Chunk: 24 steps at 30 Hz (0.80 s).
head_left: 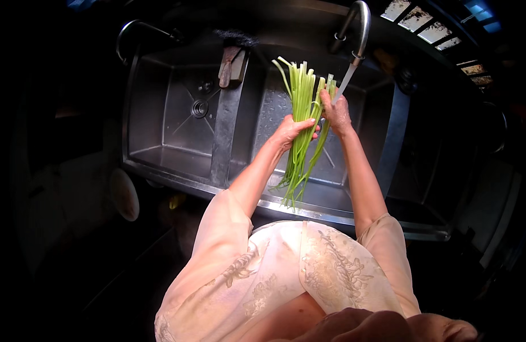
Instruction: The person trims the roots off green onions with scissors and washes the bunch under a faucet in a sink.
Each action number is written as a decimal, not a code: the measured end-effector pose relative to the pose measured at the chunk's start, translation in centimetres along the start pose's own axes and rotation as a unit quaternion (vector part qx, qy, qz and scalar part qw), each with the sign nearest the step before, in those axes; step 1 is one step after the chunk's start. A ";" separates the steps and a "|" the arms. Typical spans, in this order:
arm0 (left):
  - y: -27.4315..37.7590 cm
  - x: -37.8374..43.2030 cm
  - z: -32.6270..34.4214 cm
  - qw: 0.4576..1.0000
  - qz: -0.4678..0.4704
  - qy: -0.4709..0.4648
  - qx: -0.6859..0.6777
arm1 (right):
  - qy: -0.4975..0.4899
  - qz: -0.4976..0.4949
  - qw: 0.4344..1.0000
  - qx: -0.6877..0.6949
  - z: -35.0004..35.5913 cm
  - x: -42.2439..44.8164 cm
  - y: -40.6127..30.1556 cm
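My left hand (293, 131) grips a bunch of long green stalks (302, 92), perhaps garlic scapes or scallions, around its middle. Their pale cut ends point away from me, and the thin green tips hang toward the sink's front edge. My right hand (338, 113) holds a few stalks split off at the bunch's right side, its thumb on them near the pale ends. From the curved metal faucet (361, 32) a stream of water (345, 82) falls onto the right hand. Both hands are over the middle basin (269, 102) of a stainless steel sink.
To the left is another basin with a drain (199, 108) and a second faucet (139, 23). On the divider lie a scraper with a worn handle (226, 72) and a dark scrubber (237, 38). A further dark basin (417, 171) lies right. A round pale object (124, 194) stands below left.
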<state>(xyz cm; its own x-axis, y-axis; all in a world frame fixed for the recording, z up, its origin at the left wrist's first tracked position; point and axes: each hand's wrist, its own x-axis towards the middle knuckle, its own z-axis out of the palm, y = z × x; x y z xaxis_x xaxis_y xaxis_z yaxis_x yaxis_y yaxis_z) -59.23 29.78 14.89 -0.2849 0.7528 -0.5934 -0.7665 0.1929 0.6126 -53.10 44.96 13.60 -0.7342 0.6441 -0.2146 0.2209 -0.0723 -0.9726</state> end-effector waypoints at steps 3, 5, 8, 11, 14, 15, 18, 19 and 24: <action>0.0 -0.1 -0.1 1.000 0.007 0.009 0.000 | -0.021 -0.070 0.992 -0.101 -0.4 -0.3 -1.0; -0.4 0.2 -0.6 0.999 0.028 0.028 0.024 | -0.063 -0.069 0.976 -0.199 -1.0 0.1 -1.4; -0.4 0.2 -0.5 0.998 0.028 0.060 0.010 | -0.072 -0.069 0.954 -0.283 -1.9 1.0 -1.5; -0.4 0.5 -1.1 0.998 0.026 0.057 0.008 | -0.065 -0.084 0.965 -0.240 -2.0 1.6 0.1; 0.0 0.3 -1.3 0.999 0.007 0.030 0.026 | -0.033 -0.058 0.990 -0.120 -2.3 1.6 0.4; 0.1 0.1 -1.2 0.999 -0.008 0.016 0.034 | -0.035 0.020 0.999 0.004 -2.4 1.6 0.1; 0.0 -0.4 -1.1 0.999 -0.025 -0.007 0.024 | -0.022 0.064 0.996 0.065 -3.2 1.7 -1.3; 0.0 -0.5 -1.0 0.999 -0.025 -0.008 0.025 | -0.019 0.052 0.995 0.079 -3.3 2.0 -0.9; -0.1 -0.6 -0.8 0.999 -0.036 -0.027 0.009 | 0.026 0.080 0.996 0.015 -2.7 2.1 -0.8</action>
<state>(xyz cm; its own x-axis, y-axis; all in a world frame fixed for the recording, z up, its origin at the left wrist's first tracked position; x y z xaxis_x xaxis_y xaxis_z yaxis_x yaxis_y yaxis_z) -59.40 28.81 14.76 -0.1969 0.7691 -0.6081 -0.7732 0.2595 0.5786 -53.03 48.42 14.17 -0.6563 0.6618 -0.3623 0.3126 -0.1985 -0.9289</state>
